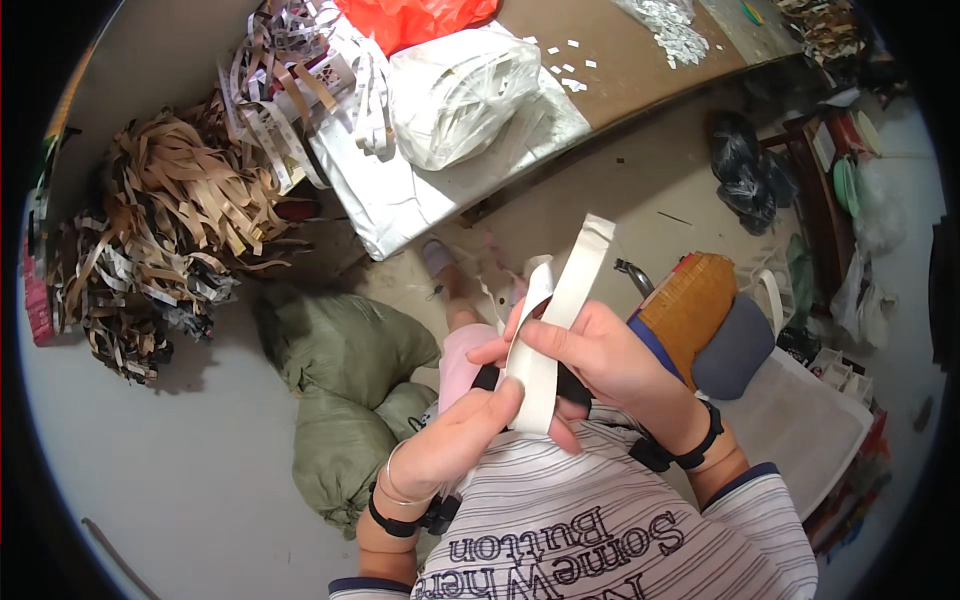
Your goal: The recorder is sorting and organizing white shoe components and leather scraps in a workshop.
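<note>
A flat cream-white fabric strap is held in front of my body, folded over or bent so that one end points up and away and a curled second end stands beside it. My right hand pinches it between the thumb on top and the fingers beneath. Lower down, the thumb of my left hand presses on the strap's bent part, its fingers partly hidden behind. Something black shows behind the hands; I cannot make out what it is.
Hanging bundles of brown strips fill the left side. Ahead, a table edge carries a white plastic bag and a red bag. Green stuffed sacks stand at left. A mustard-yellow bag and white bin stand right.
</note>
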